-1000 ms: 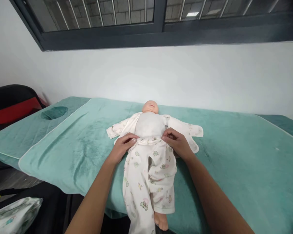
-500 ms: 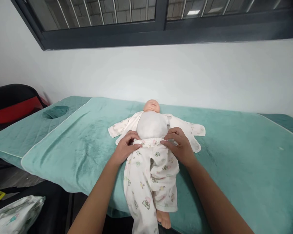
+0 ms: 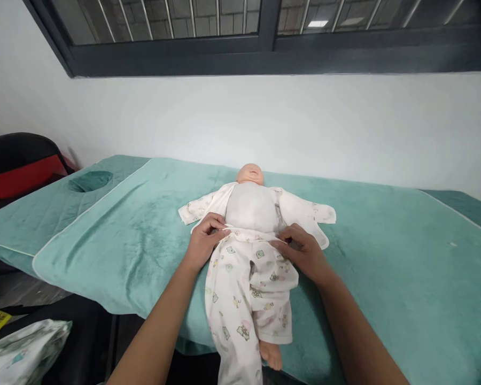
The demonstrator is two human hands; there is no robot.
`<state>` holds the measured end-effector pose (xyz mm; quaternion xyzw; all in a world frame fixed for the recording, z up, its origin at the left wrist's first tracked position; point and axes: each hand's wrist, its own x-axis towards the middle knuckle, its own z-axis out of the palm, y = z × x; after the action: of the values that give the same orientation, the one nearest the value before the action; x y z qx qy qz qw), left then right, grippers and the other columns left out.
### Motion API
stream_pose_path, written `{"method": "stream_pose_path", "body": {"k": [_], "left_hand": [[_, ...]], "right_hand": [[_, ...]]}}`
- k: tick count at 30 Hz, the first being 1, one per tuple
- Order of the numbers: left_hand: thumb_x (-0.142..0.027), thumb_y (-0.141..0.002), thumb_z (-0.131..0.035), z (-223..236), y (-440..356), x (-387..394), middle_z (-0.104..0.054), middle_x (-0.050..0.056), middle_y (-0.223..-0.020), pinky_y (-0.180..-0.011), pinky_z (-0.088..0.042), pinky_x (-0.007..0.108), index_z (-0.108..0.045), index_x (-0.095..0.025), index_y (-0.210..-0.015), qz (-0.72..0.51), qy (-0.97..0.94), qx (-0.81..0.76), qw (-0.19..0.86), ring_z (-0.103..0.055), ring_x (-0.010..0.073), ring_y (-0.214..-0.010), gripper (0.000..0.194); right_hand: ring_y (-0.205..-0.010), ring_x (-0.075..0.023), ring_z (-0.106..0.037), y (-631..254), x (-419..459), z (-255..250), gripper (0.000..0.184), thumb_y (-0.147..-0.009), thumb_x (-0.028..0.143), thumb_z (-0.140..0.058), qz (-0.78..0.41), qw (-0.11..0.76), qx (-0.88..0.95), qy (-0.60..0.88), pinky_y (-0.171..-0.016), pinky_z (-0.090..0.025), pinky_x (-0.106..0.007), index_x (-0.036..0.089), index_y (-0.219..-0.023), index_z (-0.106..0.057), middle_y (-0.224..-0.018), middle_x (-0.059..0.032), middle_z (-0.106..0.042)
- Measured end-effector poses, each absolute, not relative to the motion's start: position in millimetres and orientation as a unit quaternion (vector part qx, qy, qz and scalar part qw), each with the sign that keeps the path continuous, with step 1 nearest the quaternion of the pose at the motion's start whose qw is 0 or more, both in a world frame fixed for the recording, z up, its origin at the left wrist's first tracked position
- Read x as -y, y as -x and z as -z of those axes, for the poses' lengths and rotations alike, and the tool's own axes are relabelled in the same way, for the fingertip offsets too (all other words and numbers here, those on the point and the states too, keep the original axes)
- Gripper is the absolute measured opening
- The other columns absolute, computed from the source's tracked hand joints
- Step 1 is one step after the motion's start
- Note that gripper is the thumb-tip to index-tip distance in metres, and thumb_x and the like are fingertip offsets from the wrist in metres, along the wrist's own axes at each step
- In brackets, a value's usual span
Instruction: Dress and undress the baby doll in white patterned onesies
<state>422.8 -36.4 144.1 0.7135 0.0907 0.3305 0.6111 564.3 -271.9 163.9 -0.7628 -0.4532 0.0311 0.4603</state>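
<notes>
Both hands, left (image 3: 205, 238) and right (image 3: 303, 250), pinch the waistband of the patterned trousers (image 3: 234, 299), drawn up to the hips of the doll (image 3: 251, 206) lying on the bed (image 3: 152, 214). The open jacket (image 3: 300, 211) lies unfastened; one foot (image 3: 271, 354) shows.

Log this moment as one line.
left hand: at pants waistband | right hand: same, other end | doll: face-up on sheet, jacket open, one foot showing
</notes>
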Motion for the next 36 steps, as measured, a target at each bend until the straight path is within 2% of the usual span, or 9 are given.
{"method": "stream_pose_path", "body": {"k": [3,8,15,19,22,26,31,33,36], "left_hand": [[-0.027,-0.075,-0.074,-143,-422,37,-0.062,0.002,-0.093,-0.079,-0.045,0.028,-0.061,-0.017,-0.071,-0.336,-0.673,-0.123,0.648,-0.059,0.0141,-0.085,0.017],[-0.029,-0.077,-0.071,-144,-423,39,-0.068,0.004,-0.1,-0.085,-0.046,0.03,-0.06,-0.017,-0.076,-0.352,-0.644,-0.157,0.661,-0.062,0.0165,-0.093,0.016],[-0.032,-0.074,-0.073,-138,-426,35,-0.064,0.002,-0.1,-0.081,-0.045,0.026,-0.058,-0.018,-0.076,-0.37,-0.606,-0.192,0.678,-0.058,0.0129,-0.088,0.021],[-0.036,-0.077,-0.071,-137,-424,35,-0.064,0.0,-0.089,-0.068,-0.043,0.024,-0.056,-0.018,-0.079,-0.312,-0.599,-0.173,0.717,-0.056,0.0108,-0.072,0.024],[-0.039,-0.078,-0.071,-140,-421,34,-0.061,-0.002,-0.076,-0.061,-0.039,0.022,-0.054,-0.018,-0.078,-0.245,-0.605,-0.135,0.745,-0.052,0.0101,-0.064,0.028],[-0.041,-0.077,-0.072,-149,-418,32,-0.052,-0.004,-0.069,-0.055,-0.03,0.02,-0.053,-0.017,-0.077,-0.178,-0.628,-0.102,0.75,-0.044,0.0077,-0.06,0.031],[-0.041,-0.073,-0.076,-153,-418,33,-0.05,-0.004,-0.073,-0.055,-0.027,0.021,-0.059,-0.018,-0.092,-0.112,-0.703,-0.102,0.695,-0.041,0.0079,-0.061,0.034],[-0.042,-0.077,-0.072,-150,-420,33,-0.049,-0.004,-0.072,-0.056,-0.028,0.022,-0.059,-0.019,-0.094,-0.131,-0.734,-0.12,0.655,-0.04,0.0085,-0.06,0.031],[-0.039,-0.081,-0.068,-144,-424,33,-0.056,0.0,-0.088,-0.07,-0.037,0.024,-0.056,-0.02,-0.088,-0.224,-0.762,-0.113,0.597,-0.051,0.0123,-0.077,0.024]], "right_hand": [[-0.074,-0.0166,-0.049,-569,284,-161,0.032,-0.085,0.048,-0.065,-0.09,0.454,0.451,0.763,-0.068,-0.039,-0.031,0.021,-0.071,-0.057,-0.076,-0.0018,-0.052],[-0.092,-0.0195,-0.054,-570,293,-160,0.026,-0.081,0.042,-0.071,-0.198,0.531,0.467,0.679,-0.08,-0.043,-0.032,0.02,-0.077,-0.057,-0.096,-0.0044,-0.059],[-0.061,-0.0132,-0.041,-573,286,-149,0.032,-0.084,0.049,-0.064,-0.085,0.68,0.237,0.688,-0.055,-0.034,-0.026,0.021,-0.076,-0.051,-0.068,0.0011,-0.046],[-0.056,-0.0108,-0.033,-574,283,-149,0.036,-0.083,0.052,-0.064,-0.139,0.707,0.206,0.662,-0.051,-0.027,-0.024,0.021,-0.075,-0.047,-0.064,0.0033,-0.039],[-0.056,-0.009,-0.031,-578,282,-154,0.039,-0.079,0.052,-0.069,-0.244,0.649,0.264,0.671,-0.051,-0.024,-0.023,0.019,-0.075,-0.048,-0.064,0.0044,-0.038],[-0.061,-0.0092,-0.035,-591,283,-173,0.038,-0.076,0.049,-0.073,-0.318,0.467,0.382,0.732,-0.055,-0.025,-0.023,0.017,-0.076,-0.053,-0.067,0.0035,-0.042],[-0.068,-0.0139,-0.046,-602,269,-196,0.031,-0.087,0.048,-0.06,-0.15,0.381,0.457,0.789,-0.062,-0.037,-0.028,0.019,-0.076,-0.053,-0.074,0.0001,-0.05],[-0.092,-0.0209,-0.055,-602,259,-195,0.026,-0.089,0.044,-0.058,-0.06,0.385,0.499,0.774,-0.079,-0.044,-0.034,0.021,-0.077,-0.054,-0.095,-0.0057,-0.058],[-0.127,-0.0274,-0.046,-600,245,-183,0.021,-0.09,0.041,-0.056,0.015,0.412,0.513,0.753,-0.105,-0.037,-0.044,0.022,-0.082,-0.055,-0.131,-0.0094,-0.055]]}}
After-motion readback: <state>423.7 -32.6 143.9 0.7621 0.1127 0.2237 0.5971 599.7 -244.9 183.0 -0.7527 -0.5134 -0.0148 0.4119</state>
